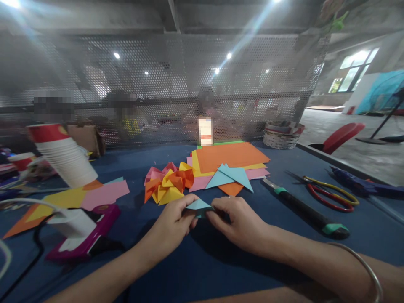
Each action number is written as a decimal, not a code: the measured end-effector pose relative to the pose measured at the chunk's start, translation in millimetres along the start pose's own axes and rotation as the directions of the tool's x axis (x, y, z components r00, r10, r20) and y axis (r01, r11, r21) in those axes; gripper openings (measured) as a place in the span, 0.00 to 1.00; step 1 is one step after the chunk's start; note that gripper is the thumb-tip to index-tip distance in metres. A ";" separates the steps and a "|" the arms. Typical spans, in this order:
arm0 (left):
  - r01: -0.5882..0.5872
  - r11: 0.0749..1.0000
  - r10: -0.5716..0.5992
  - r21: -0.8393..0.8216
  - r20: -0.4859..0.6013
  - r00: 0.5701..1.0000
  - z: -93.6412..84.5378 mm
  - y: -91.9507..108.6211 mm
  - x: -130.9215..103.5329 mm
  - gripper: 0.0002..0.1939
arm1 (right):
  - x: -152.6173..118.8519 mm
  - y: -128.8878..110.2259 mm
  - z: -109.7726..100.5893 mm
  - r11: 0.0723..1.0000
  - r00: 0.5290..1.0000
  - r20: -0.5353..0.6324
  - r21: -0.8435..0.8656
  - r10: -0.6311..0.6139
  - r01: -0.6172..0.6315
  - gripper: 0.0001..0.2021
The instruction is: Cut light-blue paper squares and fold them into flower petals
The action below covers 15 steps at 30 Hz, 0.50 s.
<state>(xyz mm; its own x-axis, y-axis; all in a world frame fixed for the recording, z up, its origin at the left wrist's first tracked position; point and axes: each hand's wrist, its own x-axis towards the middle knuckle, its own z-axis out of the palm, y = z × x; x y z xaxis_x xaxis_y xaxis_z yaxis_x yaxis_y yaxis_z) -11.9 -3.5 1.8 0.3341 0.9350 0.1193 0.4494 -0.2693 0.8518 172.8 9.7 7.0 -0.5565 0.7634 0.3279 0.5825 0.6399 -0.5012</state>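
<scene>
In the head view, the left hand pinches a small light-blue folded paper triangle and here's the right hand, fingers curled, gripping its right corner! All this nearer than the orange-topped stack of coloured paper sheets on the dark-blue desk. Left of that stack, a pink, orange and yellow folded-paper cluster; at its front edge, flat light-blue folded paper pieces; to its right, a black-and-green-handled blade tool.
</scene>
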 end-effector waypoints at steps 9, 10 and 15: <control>0.035 0.994 -0.027 0.103 -0.078 0.997 -4.2 -5.7 4.8 0.15 | 3.2 2.6 -3.4 0.996 0.996 -0.009 -0.026 0.091 -0.091 0.13; 0.041 0.994 -0.032 0.106 -0.085 0.996 -4.5 -4.7 4.7 0.16 | 3.1 3.2 -3.3 0.996 0.996 -0.010 -0.021 0.089 -0.089 0.13; 0.051 0.996 -0.044 0.079 -0.095 0.994 -2.8 -3.4 2.8 0.16 | 3.8 6.0 -3.5 0.996 0.996 -0.011 -0.007 0.084 -0.084 0.13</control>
<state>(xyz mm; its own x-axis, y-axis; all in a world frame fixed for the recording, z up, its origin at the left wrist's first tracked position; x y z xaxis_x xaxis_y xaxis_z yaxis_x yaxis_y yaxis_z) -14.8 0.7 0.7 0.2337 0.9636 0.1301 0.5303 -0.2384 0.8136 176.3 16.7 8.1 -0.4994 0.8153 0.2932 0.6311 0.5742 -0.5216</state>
